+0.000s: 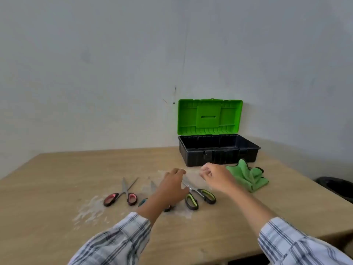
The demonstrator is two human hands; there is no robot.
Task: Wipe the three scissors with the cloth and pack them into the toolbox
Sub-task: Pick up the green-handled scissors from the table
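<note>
Scissors, three pairs, all lie on the tabletop (57, 169); none is in the open toolbox (229, 157). Red-handled pair (122, 196) has its blades apart. Teal-handled pair (142, 202) is largely hidden under the left forearm. Green-handled pair (191, 202) lies to the right. Cloth (248, 176) lies bunched just beside the toolbox. Left grip (172, 183) hangs curled over the green pair's blades, and right grip (214, 175) is curled near the cloth. Whether either grasps anything cannot be told. Risks: fingers closing on bare blade edges, and the splayed red blades snagging the cloth.
</note>
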